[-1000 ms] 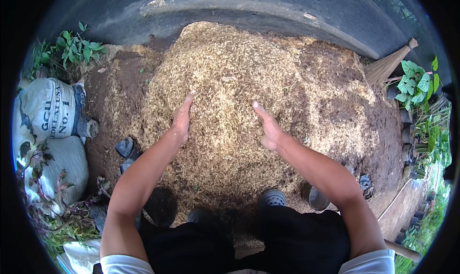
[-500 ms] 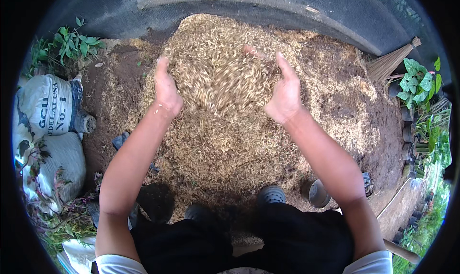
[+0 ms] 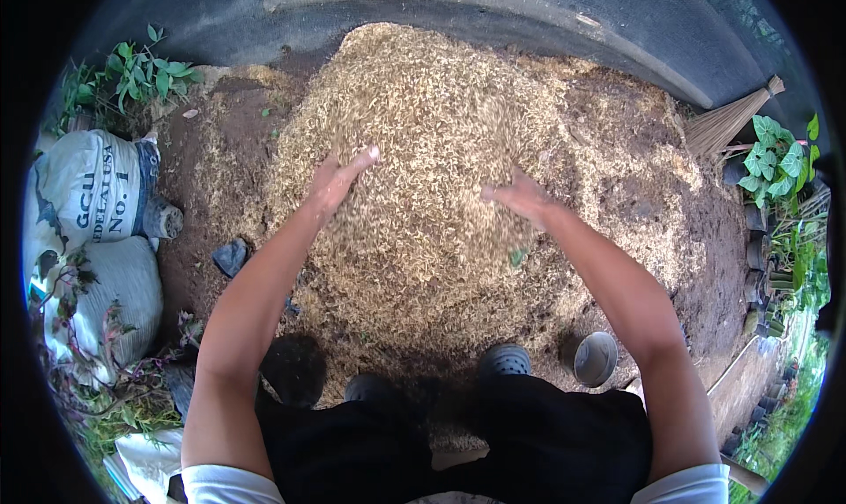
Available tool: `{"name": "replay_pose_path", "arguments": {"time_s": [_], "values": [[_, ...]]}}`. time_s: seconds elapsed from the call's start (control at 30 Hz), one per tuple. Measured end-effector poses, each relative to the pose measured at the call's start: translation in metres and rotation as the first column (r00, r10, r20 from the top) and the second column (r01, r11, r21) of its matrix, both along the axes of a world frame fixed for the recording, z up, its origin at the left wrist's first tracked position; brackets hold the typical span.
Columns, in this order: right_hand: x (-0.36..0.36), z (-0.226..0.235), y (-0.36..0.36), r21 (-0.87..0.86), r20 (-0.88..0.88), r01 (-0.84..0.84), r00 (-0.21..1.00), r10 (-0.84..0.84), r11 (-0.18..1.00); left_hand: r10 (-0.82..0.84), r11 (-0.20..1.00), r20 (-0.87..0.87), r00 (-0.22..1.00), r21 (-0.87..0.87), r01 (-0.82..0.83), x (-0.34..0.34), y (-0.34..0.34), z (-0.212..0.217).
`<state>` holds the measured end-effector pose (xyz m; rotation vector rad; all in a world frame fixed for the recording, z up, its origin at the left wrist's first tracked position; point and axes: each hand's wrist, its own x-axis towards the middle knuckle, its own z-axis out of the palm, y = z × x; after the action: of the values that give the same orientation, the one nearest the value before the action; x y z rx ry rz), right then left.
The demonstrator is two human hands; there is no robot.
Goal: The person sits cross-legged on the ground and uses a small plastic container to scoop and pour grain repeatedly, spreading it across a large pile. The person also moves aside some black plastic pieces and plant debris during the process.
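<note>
A broad heap of pale husks (image 3: 423, 107), mixed with dark soil, lies on the ground in front of me. Into its left side reaches my left hand (image 3: 339, 183), thumb stretched out and the other fingers partly lost among the husks. Opposite it, my right hand (image 3: 520, 197) is spread over the heap's right side, its thumb pointing inward. Its remaining fingers are blurred by loose husks in motion. Between the hands there is a gap with husks at the surface. Near my right wrist a small green leaf (image 3: 516, 256) shows.
Full sacks (image 3: 92, 187) stand at the left, below a leafy plant (image 3: 145, 74). A dark netting wall (image 3: 493, 15) curves behind. At the far right lies a stick broom (image 3: 731, 121). Near my feet are a grey round container (image 3: 596, 359) and a black pot (image 3: 293, 370).
Both hands have come nearer to me and lower, and my left hand has moved inward. The load of husks cupped between them has been let go and spread over the heap.
</note>
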<state>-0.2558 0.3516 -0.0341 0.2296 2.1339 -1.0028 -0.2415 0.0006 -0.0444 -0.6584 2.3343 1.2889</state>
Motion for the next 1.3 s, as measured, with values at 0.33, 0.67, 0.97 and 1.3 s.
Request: {"name": "replay_pose_path", "arguments": {"time_s": [0.33, 0.67, 0.97, 1.3], "values": [[0.044, 0.036, -0.054, -0.335, 0.419, 0.484, 0.845, -0.332, 0.808, 0.114, 0.895, 0.158, 0.981, 0.412, -0.17, 0.012, 0.023, -0.009], [0.019, 0.082, -0.059, -0.617, -0.128, 0.096, 0.967, -0.219, 0.781, 0.347, 0.68, -0.067, 0.935, 0.705, -0.201, 0.014, 0.019, 0.063], [-0.013, 0.061, -0.073, 0.298, -0.381, -0.708, 0.527, 0.76, 0.64, -0.675, 0.621, -0.002, 0.738, -0.543, 0.566, -0.016, 0.037, 0.046], [-0.107, 0.025, -0.049, 0.396, -0.349, -0.42, 0.753, 0.558, 0.816, -0.516, 0.747, 0.084, 0.853, -0.443, 0.495, -0.088, 0.058, 0.03]]}}
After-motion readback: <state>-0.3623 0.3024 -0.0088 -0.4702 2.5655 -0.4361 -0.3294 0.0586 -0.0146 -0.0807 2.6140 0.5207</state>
